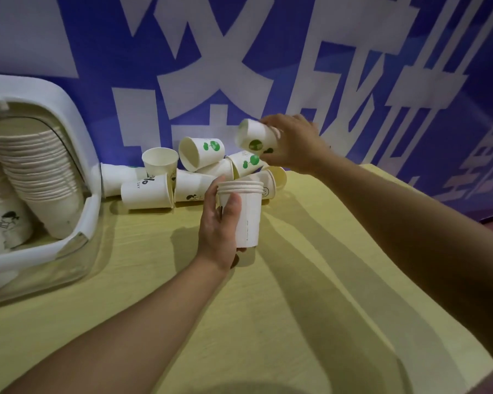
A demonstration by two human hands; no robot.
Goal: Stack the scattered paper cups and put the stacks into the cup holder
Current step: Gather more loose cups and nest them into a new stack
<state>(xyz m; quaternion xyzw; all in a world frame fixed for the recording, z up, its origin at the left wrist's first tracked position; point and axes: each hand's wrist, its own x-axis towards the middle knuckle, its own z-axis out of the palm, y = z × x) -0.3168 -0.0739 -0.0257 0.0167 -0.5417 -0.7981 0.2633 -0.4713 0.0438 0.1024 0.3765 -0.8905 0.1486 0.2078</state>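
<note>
Gripping ribbed-rimmed paper stack [241, 211], tapered cup [255, 137]

Your left hand [219, 223] is raised mid-frame, thumb forward, fingers curled in a grip. Your right hand [292, 143] is extended farther out and higher, fingers wrapped, forearm angled in from the right.

Yellow wood-grain table [282, 322], heap of scattered paper cups [165, 189] at its back, white cup holder [77, 132] left

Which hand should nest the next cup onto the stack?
Right. The right hand already grips a loose cup above the pile, while the left hand holds the stack upright, rims up.
</note>
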